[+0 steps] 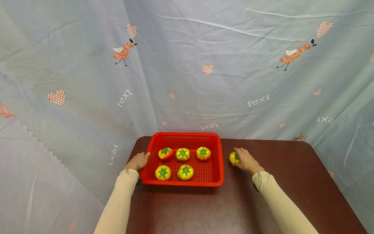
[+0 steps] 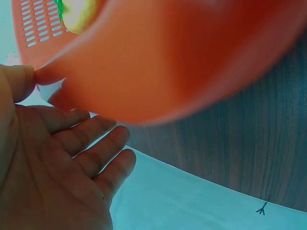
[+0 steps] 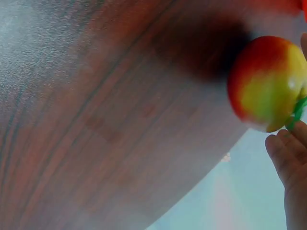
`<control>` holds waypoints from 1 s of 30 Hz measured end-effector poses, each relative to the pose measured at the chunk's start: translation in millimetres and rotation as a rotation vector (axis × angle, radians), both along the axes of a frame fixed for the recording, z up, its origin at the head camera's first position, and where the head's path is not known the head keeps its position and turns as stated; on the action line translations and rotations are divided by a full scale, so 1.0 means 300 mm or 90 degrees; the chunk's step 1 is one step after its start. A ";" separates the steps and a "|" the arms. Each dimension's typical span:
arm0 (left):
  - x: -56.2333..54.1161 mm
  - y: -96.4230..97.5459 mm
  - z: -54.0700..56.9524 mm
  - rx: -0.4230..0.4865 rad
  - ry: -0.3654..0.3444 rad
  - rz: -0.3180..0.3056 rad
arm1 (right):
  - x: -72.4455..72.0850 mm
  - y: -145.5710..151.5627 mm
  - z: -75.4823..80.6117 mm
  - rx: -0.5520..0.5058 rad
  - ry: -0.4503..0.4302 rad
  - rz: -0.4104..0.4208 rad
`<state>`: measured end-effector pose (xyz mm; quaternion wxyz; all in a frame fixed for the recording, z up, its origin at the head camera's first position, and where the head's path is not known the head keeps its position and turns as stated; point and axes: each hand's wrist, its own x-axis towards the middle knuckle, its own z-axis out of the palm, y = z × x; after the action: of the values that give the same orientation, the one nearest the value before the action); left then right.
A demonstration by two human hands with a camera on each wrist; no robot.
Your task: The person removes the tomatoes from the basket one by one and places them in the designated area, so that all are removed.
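Observation:
A red plastic basket point(image 1: 187, 184) with perforated walls sits on the table, and several yellow-and-red tomatoes point(image 1: 185, 172) with green star-shaped tops lie in it. My left hand point(image 1: 140, 161) holds the basket's left rim. In the left wrist view its thumb is at the rim and its fingers point(image 2: 108, 141) lie along the outer side. Right of the basket, my right hand point(image 1: 245, 160) grips another tomato point(image 1: 234, 157) close over the table. The right wrist view shows this tomato point(image 3: 264, 86) with fingertips point(image 3: 274, 143) at its green top; part of the hand is out of frame.
The dark brown wooden table point(image 1: 292, 182) extends right of and in front of the basket. A light blue patterned cloth point(image 1: 187, 81) hangs behind the table and along both sides, close to the table's back edge.

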<state>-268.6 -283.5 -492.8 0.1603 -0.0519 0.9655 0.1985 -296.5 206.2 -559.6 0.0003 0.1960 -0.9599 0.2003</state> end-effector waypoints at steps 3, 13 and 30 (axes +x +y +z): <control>0.002 0.001 0.007 0.004 -0.003 0.006 | -0.006 -0.004 0.018 -0.012 0.005 0.003; 0.007 0.005 0.013 0.003 -0.010 0.007 | -0.027 -0.031 0.096 -0.018 0.038 0.015; 0.007 0.009 0.016 0.004 -0.013 0.003 | -0.086 -0.078 0.239 -0.021 0.046 0.018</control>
<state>-266.5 -280.9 -487.9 0.1697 -0.0556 0.9631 0.2013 -322.3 182.9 -487.9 0.0355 0.2163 -0.9530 0.2091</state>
